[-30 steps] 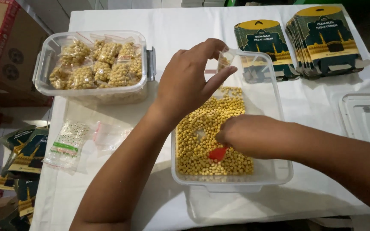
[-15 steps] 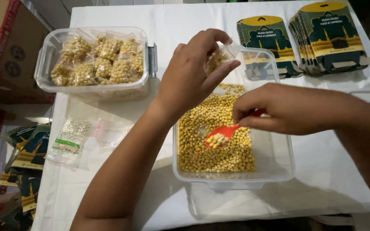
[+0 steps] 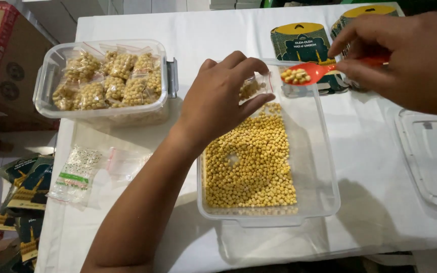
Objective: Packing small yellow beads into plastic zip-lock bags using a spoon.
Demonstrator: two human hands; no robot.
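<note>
My left hand [image 3: 221, 98] holds a small clear plastic bag [image 3: 253, 87] with a few yellow round grains in it, above the far end of a clear plastic tub [image 3: 324, 172]. The tub is partly filled with the same yellow grains [image 3: 249, 162]. My right hand [image 3: 405, 53] grips a red plastic spoon [image 3: 309, 72] loaded with grains, held level just right of the bag's mouth and above the tub's far rim.
A second clear tub [image 3: 102, 83] at the back left holds several filled bags. Empty small bags [image 3: 77, 172] lie on the white table. Printed card packets [image 3: 304, 43] sit at the back, a clear lid [image 3: 426, 151] at the right, cardboard boxes [image 3: 6, 55] left.
My right hand scooped grains out of the tub and lifted the loaded spoon up and back toward the bag. My left hand kept the bag nearly in place.
</note>
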